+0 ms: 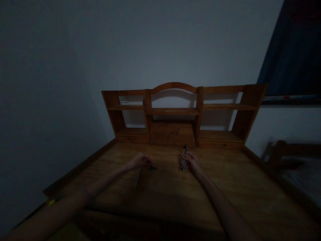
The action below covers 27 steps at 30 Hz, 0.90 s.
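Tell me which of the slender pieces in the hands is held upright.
The dark pen-like piece in the right hand; it stands nearly vertical. The pale stick under the left hand slants down toward the desk.

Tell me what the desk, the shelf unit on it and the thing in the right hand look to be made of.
Desk: wood, orange-brown with a slight sheen; grain streaks show. Shelf unit: the same-looking wood, with boards and an arched top rail. The pen-like thing in the right hand: probably metal or glossy plastic, since it glints pale with a dark tip; the dim light leaves it open.
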Available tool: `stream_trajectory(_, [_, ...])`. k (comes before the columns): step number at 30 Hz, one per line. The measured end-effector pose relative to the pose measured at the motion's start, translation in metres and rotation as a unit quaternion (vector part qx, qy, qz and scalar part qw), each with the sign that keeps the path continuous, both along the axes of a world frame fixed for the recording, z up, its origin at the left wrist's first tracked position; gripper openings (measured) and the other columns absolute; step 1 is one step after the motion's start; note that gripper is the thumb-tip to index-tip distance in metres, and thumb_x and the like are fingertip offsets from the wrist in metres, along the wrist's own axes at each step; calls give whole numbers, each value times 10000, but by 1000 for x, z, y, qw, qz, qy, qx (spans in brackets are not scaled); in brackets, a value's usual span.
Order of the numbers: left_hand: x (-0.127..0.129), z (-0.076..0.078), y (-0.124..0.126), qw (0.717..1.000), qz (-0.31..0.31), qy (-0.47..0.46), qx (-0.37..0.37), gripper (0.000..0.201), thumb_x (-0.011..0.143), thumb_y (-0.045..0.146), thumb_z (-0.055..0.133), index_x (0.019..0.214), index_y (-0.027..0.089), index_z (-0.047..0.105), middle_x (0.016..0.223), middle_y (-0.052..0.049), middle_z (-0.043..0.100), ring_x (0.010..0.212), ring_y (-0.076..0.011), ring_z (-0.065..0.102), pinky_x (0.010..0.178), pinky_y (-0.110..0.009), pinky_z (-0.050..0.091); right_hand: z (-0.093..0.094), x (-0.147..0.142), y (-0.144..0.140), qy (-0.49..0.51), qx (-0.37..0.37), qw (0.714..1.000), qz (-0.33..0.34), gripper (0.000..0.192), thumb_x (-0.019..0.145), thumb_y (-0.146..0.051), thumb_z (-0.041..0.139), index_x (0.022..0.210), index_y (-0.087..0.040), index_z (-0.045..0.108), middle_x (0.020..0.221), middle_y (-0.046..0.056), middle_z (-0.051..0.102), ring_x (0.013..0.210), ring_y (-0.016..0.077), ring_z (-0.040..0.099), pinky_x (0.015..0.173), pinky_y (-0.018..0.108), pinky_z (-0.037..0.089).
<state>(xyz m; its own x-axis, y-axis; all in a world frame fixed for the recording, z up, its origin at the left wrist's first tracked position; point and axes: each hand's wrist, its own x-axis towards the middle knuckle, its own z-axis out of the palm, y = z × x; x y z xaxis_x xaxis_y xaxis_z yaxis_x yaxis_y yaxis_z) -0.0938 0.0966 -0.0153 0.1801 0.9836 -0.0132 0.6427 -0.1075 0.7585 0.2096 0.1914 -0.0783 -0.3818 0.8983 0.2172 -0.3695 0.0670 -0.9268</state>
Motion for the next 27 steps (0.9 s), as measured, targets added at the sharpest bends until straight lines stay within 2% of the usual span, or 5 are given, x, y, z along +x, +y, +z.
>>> stream_trajectory(5, [0, 4, -2, 1000, -16, 3, -3, 181, 659, 264, 663, 785, 153, 731, 809, -44, 726, 772, -186, 664, 684, -241, 500, 2, 0, -2, 2, -6, 1000, 9, 274, 692, -316, 680, 898, -166, 582, 582, 10, 644, 373, 119, 513, 319, 205, 350])
stream_trajectory(10, [-2, 0, 1, 1000, 6, -10, -19, 383, 634, 208, 676, 1011, 146, 691, 862, -55, 728, 790, -193, 670, 677, -247, 501, 2, 0, -1, 0, -6, 1000, 8, 267, 692, -301, 683, 895, -169, 571, 583, 6, 642, 365, 113, 501, 315, 201, 336])
stream_trajectory(16, [3, 8, -4, 1000, -10, 2, -7, 214, 652, 287, 705, 819, 156, 735, 851, -49, 733, 821, -204, 666, 710, -247, 498, 3, 1, -1, -1, -3, 1000, 22, 254, 701, -304, 677, 896, -182, 568, 584, 0, 633, 391, 122, 520, 325, 204, 348])
stream_trajectory(20, [4, 11, -6, 1000, -13, 3, 2, 211, 670, 321, 700, 809, 168, 744, 836, -40, 734, 815, -203, 666, 714, -246, 493, 4, 1, -3, -6, 0, 1000, 18, 263, 700, -307, 677, 907, -184, 569, 587, 0, 639, 374, 112, 499, 321, 200, 341])
stream_trajectory(27, [3, 7, -4, 999, 18, -19, -20, 248, 648, 327, 724, 826, 154, 726, 793, -34, 730, 768, -190, 663, 670, -233, 482, 2, 1, -3, -4, 1, 1000, 12, 258, 695, -313, 683, 892, -177, 588, 581, 6, 641, 392, 121, 521, 319, 193, 324])
